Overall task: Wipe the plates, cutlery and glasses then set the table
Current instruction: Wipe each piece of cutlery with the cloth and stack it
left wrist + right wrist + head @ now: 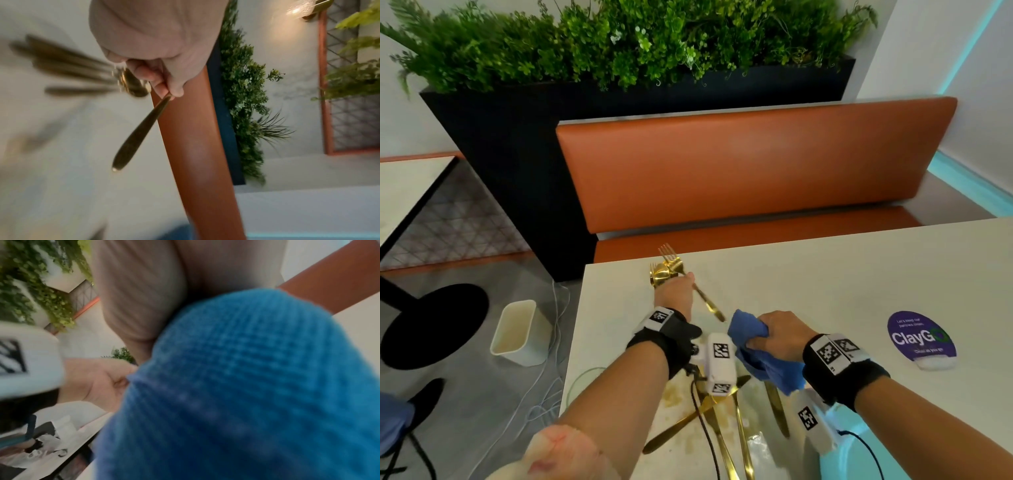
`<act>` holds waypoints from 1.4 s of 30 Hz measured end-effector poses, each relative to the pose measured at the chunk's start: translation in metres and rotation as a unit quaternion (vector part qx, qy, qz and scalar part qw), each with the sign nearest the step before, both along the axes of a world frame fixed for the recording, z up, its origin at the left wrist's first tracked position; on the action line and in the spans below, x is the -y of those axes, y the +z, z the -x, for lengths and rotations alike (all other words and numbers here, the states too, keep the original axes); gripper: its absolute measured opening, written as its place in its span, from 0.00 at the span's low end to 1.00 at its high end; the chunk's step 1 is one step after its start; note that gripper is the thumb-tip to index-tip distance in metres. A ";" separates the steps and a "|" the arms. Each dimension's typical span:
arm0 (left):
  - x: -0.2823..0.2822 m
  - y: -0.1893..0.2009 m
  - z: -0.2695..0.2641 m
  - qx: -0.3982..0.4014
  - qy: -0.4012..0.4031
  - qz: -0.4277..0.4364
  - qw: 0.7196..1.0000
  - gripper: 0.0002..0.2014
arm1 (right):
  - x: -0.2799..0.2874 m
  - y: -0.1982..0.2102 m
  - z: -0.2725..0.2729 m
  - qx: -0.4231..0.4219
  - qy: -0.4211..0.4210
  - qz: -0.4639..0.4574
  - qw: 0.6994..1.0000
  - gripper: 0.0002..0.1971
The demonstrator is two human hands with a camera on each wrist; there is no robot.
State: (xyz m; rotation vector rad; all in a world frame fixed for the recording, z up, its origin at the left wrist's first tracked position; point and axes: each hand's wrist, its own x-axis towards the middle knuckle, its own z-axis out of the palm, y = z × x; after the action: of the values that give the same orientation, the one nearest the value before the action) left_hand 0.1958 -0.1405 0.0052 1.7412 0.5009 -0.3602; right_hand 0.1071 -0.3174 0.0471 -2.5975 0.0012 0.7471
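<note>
My left hand (677, 291) reaches to the far left corner of the white table (825, 284) and pinches a gold fork (688, 281) by its neck; its handle (135, 136) slants back toward me. Under the fingers lies a small pile of gold spoons and forks (662, 272). My right hand (779, 334) grips a bunched blue cloth (751, 339) above the table; that cloth (246, 386) fills the right wrist view. Several gold knives and other cutlery (726, 421) lie crossed on the table below my wrists.
An orange bench (753, 171) runs behind the table, with a black planter of green plants (619, 41) behind it. A purple ClayGo sticker (921, 337) is on the table at right. A white bin (518, 332) and cables lie on the floor at left.
</note>
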 end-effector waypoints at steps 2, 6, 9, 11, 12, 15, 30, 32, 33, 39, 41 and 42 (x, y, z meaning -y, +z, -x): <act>-0.024 -0.004 -0.011 -0.012 -0.016 -0.125 0.992 0.19 | 0.012 0.000 0.001 0.012 -0.022 0.011 1.000 0.13; -0.053 -0.025 -0.032 -0.085 -0.076 -0.318 0.941 0.24 | 0.032 0.010 -0.007 0.054 -0.106 -0.004 0.993 0.12; -0.061 -0.044 -0.044 -0.115 -0.112 -0.384 0.909 0.29 | 0.040 0.014 -0.015 0.073 -0.138 -0.001 0.988 0.11; -0.062 -0.058 -0.052 -0.117 -0.119 -0.410 0.897 0.27 | 0.045 0.014 -0.017 0.071 -0.152 0.009 0.986 0.11; -0.062 -0.060 -0.053 -0.116 -0.122 -0.417 0.893 0.26 | 0.048 0.013 -0.017 0.069 -0.160 0.013 0.985 0.11; -0.058 -0.066 -0.051 -0.109 -0.117 -0.427 0.890 0.25 | 0.058 0.010 -0.015 0.064 -0.180 0.024 0.981 0.15; -0.001 -0.042 0.018 -0.052 -0.270 -0.424 0.863 0.13 | 0.060 0.019 0.019 0.079 -0.241 -0.018 0.967 0.14; 0.001 -0.045 0.038 -0.083 -0.336 -0.425 0.837 0.19 | 0.056 0.022 0.029 0.076 -0.245 -0.022 0.966 0.13; 0.000 -0.048 0.048 -0.094 -0.359 -0.424 0.826 0.21 | 0.054 0.025 0.035 0.075 -0.247 -0.024 0.966 0.13; -0.009 -0.047 0.098 -0.128 -0.416 -0.503 0.747 0.21 | 0.047 0.034 0.054 0.078 -0.218 -0.017 0.973 0.12; -0.015 -0.044 0.108 -0.111 -0.404 -0.518 0.745 0.21 | 0.047 0.037 0.056 0.080 -0.205 -0.021 0.975 0.12; -0.015 -0.042 0.112 -0.099 -0.393 -0.522 0.751 0.20 | 0.047 0.039 0.055 0.081 -0.198 -0.023 0.977 0.12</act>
State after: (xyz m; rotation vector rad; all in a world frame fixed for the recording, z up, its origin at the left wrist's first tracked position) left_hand 0.0833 -0.1254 -0.0373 3.0237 0.0248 -1.0050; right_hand 0.0524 -0.3642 0.0860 -2.4912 0.4325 0.3856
